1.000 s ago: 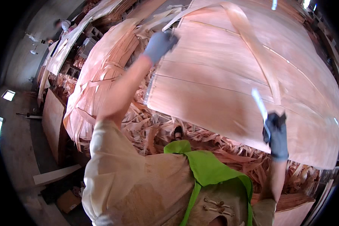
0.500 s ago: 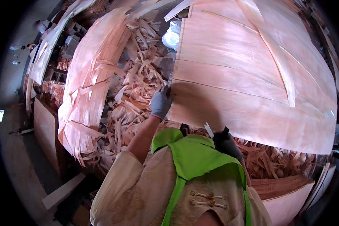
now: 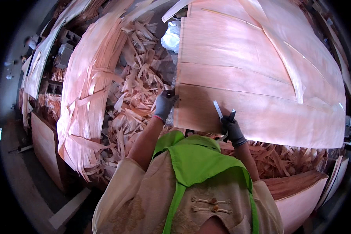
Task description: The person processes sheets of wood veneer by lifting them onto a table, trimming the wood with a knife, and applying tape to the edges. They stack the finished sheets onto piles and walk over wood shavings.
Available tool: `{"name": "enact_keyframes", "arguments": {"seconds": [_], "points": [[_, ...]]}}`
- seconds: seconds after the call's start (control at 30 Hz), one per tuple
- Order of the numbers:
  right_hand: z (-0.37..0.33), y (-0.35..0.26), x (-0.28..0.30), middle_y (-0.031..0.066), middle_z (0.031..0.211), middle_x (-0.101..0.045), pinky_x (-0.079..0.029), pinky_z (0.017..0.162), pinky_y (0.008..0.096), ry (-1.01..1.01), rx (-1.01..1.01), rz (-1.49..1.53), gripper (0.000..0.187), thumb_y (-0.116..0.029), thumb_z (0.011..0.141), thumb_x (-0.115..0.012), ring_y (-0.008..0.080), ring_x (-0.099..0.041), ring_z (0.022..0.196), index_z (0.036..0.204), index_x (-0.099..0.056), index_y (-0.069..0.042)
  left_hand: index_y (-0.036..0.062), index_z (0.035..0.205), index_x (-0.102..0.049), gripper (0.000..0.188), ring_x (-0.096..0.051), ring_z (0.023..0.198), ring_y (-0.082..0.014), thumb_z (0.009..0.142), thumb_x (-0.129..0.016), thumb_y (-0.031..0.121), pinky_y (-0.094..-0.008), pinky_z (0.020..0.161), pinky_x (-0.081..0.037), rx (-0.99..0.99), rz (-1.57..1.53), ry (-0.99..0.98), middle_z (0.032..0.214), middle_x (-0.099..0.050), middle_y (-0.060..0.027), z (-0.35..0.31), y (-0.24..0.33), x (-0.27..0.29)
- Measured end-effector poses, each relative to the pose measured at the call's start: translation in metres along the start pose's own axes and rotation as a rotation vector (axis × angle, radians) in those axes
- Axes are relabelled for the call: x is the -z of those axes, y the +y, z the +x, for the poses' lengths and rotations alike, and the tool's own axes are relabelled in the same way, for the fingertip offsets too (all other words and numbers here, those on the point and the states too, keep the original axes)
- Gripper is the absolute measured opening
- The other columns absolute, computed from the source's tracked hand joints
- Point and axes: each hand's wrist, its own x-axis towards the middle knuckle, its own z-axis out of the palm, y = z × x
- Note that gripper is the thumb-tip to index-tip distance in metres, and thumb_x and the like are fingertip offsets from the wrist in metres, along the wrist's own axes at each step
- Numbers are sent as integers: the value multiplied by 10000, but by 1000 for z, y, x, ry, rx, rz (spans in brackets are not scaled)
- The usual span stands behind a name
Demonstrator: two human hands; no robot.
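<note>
A broad, pale pinkish wood veneer sheet (image 3: pixel 230 78) lies on the stack in front of me, with dark seams running across it. My left hand (image 3: pixel 166 103), in a grey glove, is closed at the sheet's left edge, its fingertips on the edge. Over the near edge, my right hand (image 3: pixel 234 131) wears a darker glove and grips a knife (image 3: pixel 217 109), its pale narrow blade pointing up and left. A black piece (image 3: pixel 232 114) also sticks up from that fist; whether it belongs to the knife I cannot tell.
Loose veneer strips (image 3: pixel 138 93) heap up left of the sheet, beside a tall veneer bundle (image 3: pixel 82 93). A long curled strip (image 3: pixel 282 54) lies across the sheet. A white plastic bag (image 3: pixel 171 37) sits by its far left corner. More scraps (image 3: pixel 280 158) lie below the near edge.
My right hand with the knife has moved up and forward, from beside my body to over the sheet's near edge. My left hand stays at the left edge.
</note>
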Motion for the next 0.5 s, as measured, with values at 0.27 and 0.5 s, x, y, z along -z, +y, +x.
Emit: {"name": "enact_keyframes", "arguments": {"seconds": [0.27,0.5], "points": [[0,4,6,-24,612,-503,-367,463,247,33,23,-13,185,-182,850,-609,97,-466,493,971,-629,-43,30,913,-674,281,-650,721,-279,761,-673,267,-360,655,-491,9,269,-54,793,-668,-154,15,2,-3],[-8,-34,-45,-21,606,-494,-352,470,243,-25,52,-135,202,-194,850,-616,84,-449,504,958,-630,-23,11,890,-673,312,-645,680,-237,770,-663,299,-341,626,-480,-30,349,15,761,-669,-144,14,3,-4]]}}
